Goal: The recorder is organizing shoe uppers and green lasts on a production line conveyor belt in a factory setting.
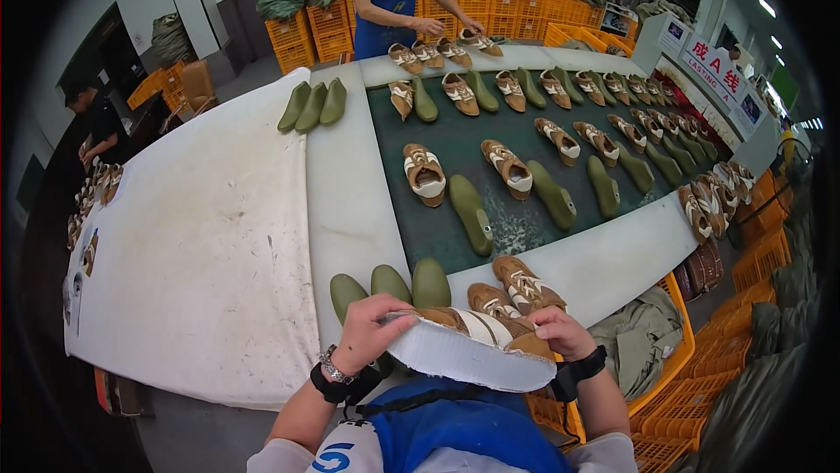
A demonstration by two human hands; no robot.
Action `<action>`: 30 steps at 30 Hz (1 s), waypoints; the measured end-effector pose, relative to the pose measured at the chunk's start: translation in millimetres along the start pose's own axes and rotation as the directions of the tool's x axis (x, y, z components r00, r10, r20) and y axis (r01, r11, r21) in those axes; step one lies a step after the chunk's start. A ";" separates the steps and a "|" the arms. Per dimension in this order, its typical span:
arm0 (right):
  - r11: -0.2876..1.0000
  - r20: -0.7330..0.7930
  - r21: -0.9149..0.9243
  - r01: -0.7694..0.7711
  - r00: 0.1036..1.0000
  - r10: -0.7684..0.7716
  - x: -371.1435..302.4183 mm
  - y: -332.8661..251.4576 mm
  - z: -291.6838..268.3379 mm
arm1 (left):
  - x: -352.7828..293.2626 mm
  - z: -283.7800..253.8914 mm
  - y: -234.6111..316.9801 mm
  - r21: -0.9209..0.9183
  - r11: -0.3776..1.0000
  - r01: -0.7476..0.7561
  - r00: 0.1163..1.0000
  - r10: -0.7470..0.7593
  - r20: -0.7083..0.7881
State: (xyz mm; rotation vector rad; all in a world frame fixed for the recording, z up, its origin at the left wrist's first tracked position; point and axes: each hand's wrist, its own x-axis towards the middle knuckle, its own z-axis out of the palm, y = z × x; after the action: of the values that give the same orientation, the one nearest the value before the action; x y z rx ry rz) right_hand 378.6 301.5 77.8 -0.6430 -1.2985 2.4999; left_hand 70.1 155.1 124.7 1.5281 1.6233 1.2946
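Note:
A brown and white shoe upper (477, 324) is tilted in front of my body, its white fabric underside (468, 357) turned toward me. At its left end, my left hand (372, 329) is closed with the thumb along the edge of the underside. My right hand (563, 333) pinches the brown right end. Just beyond the upper, three green shoe lasts (391, 280) stand on the pale table border. Two more brown and white uppers (522, 285) sit beside them, close to my right hand.
A dark green belt (516, 219) carries rows of uppers and lasts. To the left lies a wide white-covered table (201, 237). An orange crate (678, 359) with grey-green cloth stands at my right. Across the belt, a person in a blue apron (389, 9) handles uppers.

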 end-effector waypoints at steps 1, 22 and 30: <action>0.999 0.022 -0.028 0.016 1.000 -0.016 1.1 0.2 0.4 | -1.1 0.8 -1.4 -0.002 1.000 0.027 1.000 -0.027 -0.017; 0.991 0.111 0.124 0.053 0.992 -0.067 1.8 7.7 1.2 | -1.3 -8.1 19.5 -0.078 0.997 0.001 0.999 0.003 0.052; 0.964 0.139 0.263 0.044 0.987 -0.083 4.5 15.3 -1.4 | -2.1 -8.3 30.6 -0.123 0.986 0.116 0.992 -0.110 0.056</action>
State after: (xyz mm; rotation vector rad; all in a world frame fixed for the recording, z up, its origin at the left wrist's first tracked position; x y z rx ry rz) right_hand 375.1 295.6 63.4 -0.3543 -0.9918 2.6439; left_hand 76.0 147.4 154.9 1.3623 1.5436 1.2629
